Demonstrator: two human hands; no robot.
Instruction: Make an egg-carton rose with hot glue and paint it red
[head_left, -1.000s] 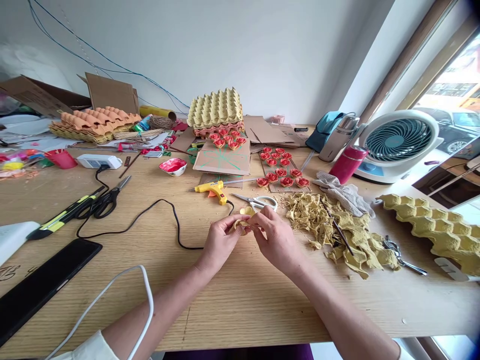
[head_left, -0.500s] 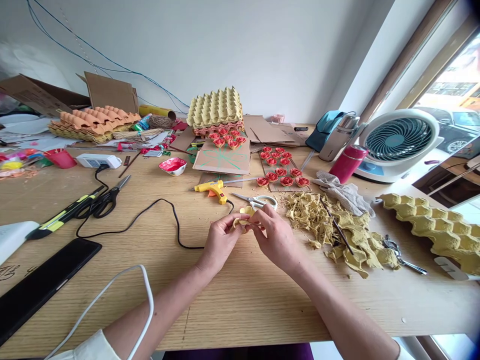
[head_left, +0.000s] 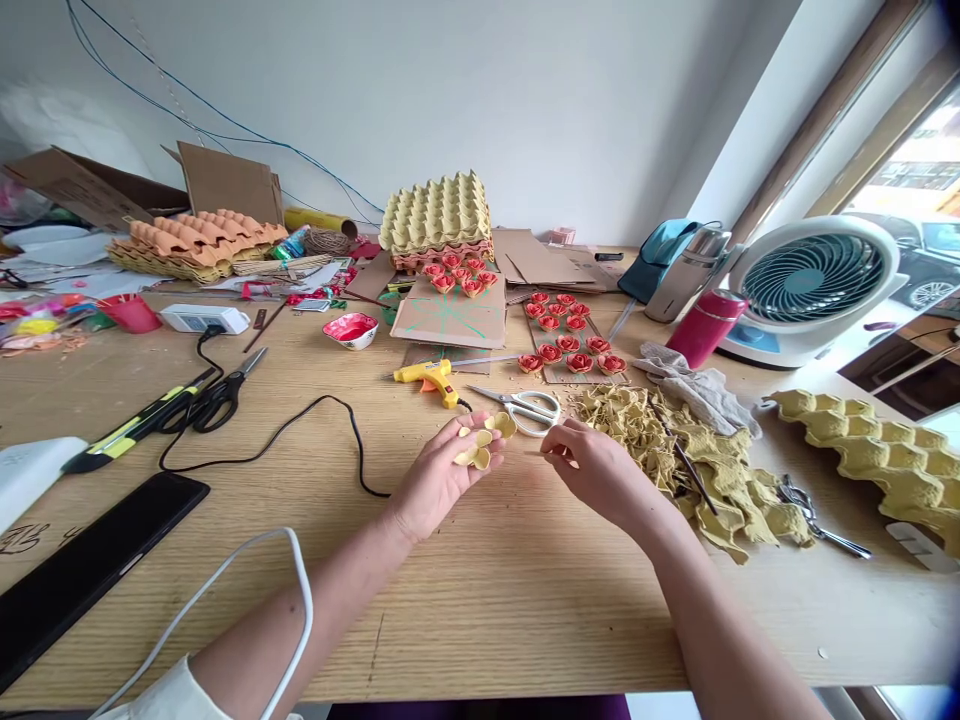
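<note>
My left hand (head_left: pixel 439 477) holds a small yellow egg-carton flower piece (head_left: pixel 480 445) with rounded petals, pinched between thumb and fingers above the wooden table (head_left: pixel 480 600). My right hand (head_left: pixel 600 470) sits a short way to the right of it, fingers curled together, apart from the piece; I cannot make out anything in them. White-handled scissors (head_left: pixel 525 405) and a yellow glue gun (head_left: pixel 427 378) lie just beyond the hands. A heap of yellow carton scraps (head_left: pixel 675 455) lies right of my right hand.
Red painted carton roses (head_left: pixel 570 345) sit on cardboard behind. Stacked egg trays (head_left: pixel 439 215), a white fan (head_left: pixel 814 285), a red bottle (head_left: pixel 701 325), a yellow egg tray (head_left: pixel 870 440), black scissors (head_left: pixel 214 395), a black phone (head_left: pixel 82 570), a red paint bowl (head_left: pixel 349 330) and cables surround the work area.
My right hand has let go of the yellow piece and moved right. The piece stays in my left hand, its petals now showing. The view shifted slightly.
</note>
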